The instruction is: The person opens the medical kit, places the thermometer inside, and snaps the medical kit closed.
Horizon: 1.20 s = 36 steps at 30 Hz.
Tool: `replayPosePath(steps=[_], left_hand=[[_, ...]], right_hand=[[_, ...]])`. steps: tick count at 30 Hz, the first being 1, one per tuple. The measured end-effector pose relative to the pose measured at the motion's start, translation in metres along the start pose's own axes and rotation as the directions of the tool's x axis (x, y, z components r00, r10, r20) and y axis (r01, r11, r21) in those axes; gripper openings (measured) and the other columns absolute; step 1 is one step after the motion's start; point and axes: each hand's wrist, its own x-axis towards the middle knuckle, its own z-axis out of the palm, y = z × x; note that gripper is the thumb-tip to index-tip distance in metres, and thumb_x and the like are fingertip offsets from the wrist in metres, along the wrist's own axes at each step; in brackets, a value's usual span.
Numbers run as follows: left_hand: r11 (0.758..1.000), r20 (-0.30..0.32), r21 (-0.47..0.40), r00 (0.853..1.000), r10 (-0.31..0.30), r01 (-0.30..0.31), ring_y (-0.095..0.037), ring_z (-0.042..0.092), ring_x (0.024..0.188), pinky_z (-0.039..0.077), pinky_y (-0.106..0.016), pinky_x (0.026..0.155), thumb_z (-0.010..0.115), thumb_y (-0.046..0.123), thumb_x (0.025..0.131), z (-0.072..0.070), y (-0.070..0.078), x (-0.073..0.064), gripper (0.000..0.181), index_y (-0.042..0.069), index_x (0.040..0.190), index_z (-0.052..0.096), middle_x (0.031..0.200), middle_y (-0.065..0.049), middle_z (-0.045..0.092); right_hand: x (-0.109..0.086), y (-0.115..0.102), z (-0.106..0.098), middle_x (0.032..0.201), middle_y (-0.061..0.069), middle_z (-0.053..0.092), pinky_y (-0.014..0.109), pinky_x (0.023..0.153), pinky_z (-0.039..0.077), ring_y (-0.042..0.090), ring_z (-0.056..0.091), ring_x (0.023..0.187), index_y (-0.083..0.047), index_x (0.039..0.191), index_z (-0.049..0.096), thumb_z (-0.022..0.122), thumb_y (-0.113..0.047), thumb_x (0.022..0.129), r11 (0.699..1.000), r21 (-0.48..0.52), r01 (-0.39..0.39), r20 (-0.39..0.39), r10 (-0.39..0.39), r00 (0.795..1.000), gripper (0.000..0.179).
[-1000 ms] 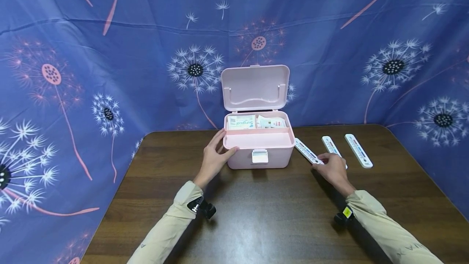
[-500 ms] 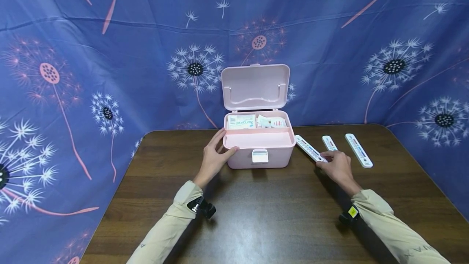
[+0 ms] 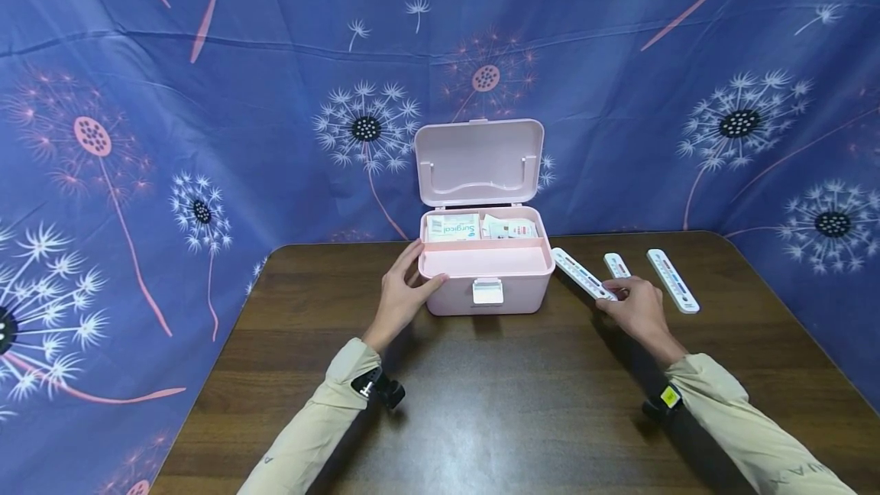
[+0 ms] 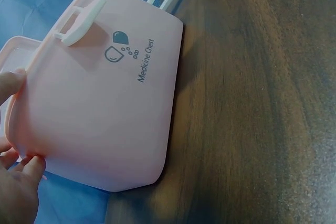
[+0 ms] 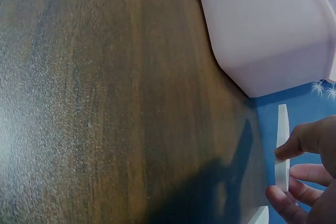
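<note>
Right hand (image 3: 635, 310) pinching the near end of the leftmost thermometer strip (image 3: 583, 274), long axis slanting toward the far tabletop edge, just right of the medicine chest (image 3: 486, 281). Left hand (image 3: 402, 298) cupping the chest's left corner.

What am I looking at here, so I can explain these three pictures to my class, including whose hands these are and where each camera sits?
A person works with bare hands; no machine. One camera sits on the head, one on each wrist. On the brown table stands an open pink medicine chest with packets inside. The left hand grips its corner; the left wrist view shows the chest's front. Beside the chest lie three white thermometer strips. The right hand pinches the nearest strip, as the right wrist view shows, and covers part of the middle strip; the far strip lies untouched.
</note>
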Motion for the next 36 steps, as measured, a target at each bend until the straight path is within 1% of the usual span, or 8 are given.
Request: replayPosePath(steps=[8,12,15,21,25,28,32,36], left_hand=[[1.000,0.011,-0.014,1.000,-0.004,0.004,-0.034,0.037,0.132,0.040,-0.045,0.102,0.076,0.007,0.080,-0.001,0.001,0.000,0.069,-0.011,0.136,0.042,0.146,-0.024,0.034],[1.000,-0.004,-0.003,1.000,-0.003,0.003,-0.030,0.038,0.132,0.040,-0.042,0.102,0.078,0.013,0.079,0.001,-0.016,0.003,0.071,-0.008,0.137,0.043,0.147,-0.020,0.036],[1.000,-0.019,0.016,1.000,-0.012,0.012,-0.023,0.039,0.132,0.041,-0.037,0.102,0.080,0.019,0.078,0.003,-0.029,0.006,0.073,-0.003,0.138,0.045,0.147,-0.014,0.038],[1.000,-0.036,0.017,0.999,-0.013,0.014,-0.017,0.041,0.131,0.042,-0.032,0.101,0.081,0.022,0.076,0.003,-0.033,0.007,0.073,0.000,0.137,0.047,0.147,-0.010,0.040],[0.999,-0.034,0.027,0.999,-0.018,0.019,-0.018,0.041,0.131,0.042,-0.031,0.101,0.081,0.022,0.077,0.003,-0.032,0.006,0.073,0.000,0.138,0.047,0.147,-0.010,0.040],[1.000,-0.023,0.020,1.000,-0.015,0.015,-0.022,0.040,0.132,0.042,-0.035,0.101,0.080,0.019,0.077,0.003,-0.029,0.005,0.073,-0.003,0.138,0.045,0.147,-0.013,0.038],[1.000,0.000,-0.003,1.000,-0.007,0.007,-0.031,0.038,0.132,0.040,-0.044,0.102,0.078,0.010,0.079,0.000,-0.011,0.002,0.070,-0.009,0.136,0.043,0.146,-0.022,0.035],[1.000,0.008,-0.002,1.000,-0.015,0.015,-0.034,0.037,0.132,0.039,-0.046,0.103,0.076,0.006,0.079,-0.001,0.003,-0.001,0.069,-0.012,0.136,0.041,0.146,-0.025,0.034]], right_hand=[[0.002,-0.006,-0.010,0.083,0.020,0.065,0.030,0.055,0.040,0.022,0.057,0.066,0.005,0.092,0.072,0.078,-0.006,0.066,1.000,0.008,0.029,-0.005,-0.029,1.000,0.029],[0.004,-0.009,-0.015,0.085,0.021,0.065,0.026,0.053,0.040,0.020,0.057,0.067,0.006,0.093,0.072,0.078,-0.006,0.067,1.000,0.011,0.018,0.001,-0.018,1.000,0.030],[0.005,-0.011,-0.018,0.086,0.021,0.064,0.025,0.052,0.040,0.020,0.056,0.067,0.007,0.094,0.071,0.078,-0.007,0.068,1.000,0.016,0.010,0.001,-0.010,1.000,0.030],[0.007,-0.010,-0.023,0.084,0.021,0.063,0.027,0.056,0.036,0.025,0.056,0.068,0.007,0.094,0.071,0.078,-0.007,0.068,1.000,0.015,0.026,-0.015,-0.026,1.000,0.030],[0.008,-0.010,-0.026,0.082,0.021,0.063,0.024,0.054,0.035,0.020,0.053,0.066,0.007,0.093,0.071,0.078,-0.006,0.068,0.999,0.007,0.034,-0.030,-0.033,0.999,0.029],[0.009,-0.011,-0.028,0.082,0.021,0.064,0.022,0.053,0.036,0.015,0.051,0.065,0.007,0.093,0.071,0.078,-0.007,0.068,1.000,0.006,0.031,-0.031,-0.031,0.999,0.030],[0.010,-0.012,-0.032,0.078,0.019,0.064,0.024,0.053,0.035,0.011,0.049,0.063,0.007,0.093,0.072,0.078,-0.007,0.067,0.999,0.000,0.032,-0.032,-0.032,0.999,0.030],[0.011,-0.015,-0.035,0.077,0.017,0.064,0.026,0.056,0.034,0.015,0.051,0.064,0.005,0.092,0.072,0.077,-0.006,0.067,0.999,-0.006,0.036,-0.036,-0.036,0.999,0.028]])
